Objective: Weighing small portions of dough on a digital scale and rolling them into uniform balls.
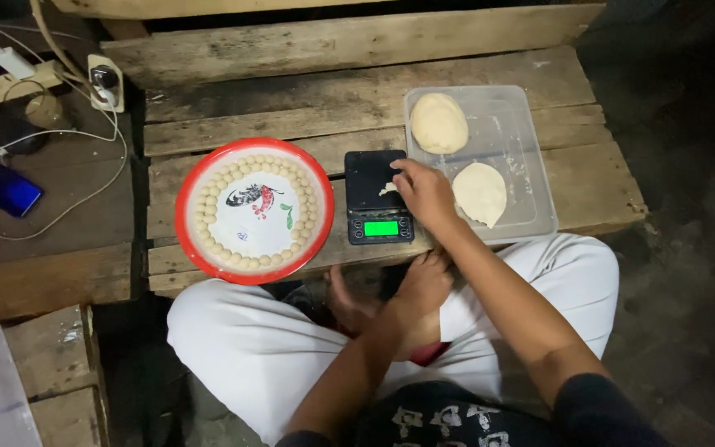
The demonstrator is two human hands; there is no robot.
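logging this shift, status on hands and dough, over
Right hand setting small pale dough piece on black digital scale. Left hand low at lap, grip unclear. Nothing in the way.

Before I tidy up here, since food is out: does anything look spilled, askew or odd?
Nothing looks spilled. The small dough balls ring the red-rimmed plate neatly, and two dough lumps sit inside the clear tray. The right hand rests over the black scale.
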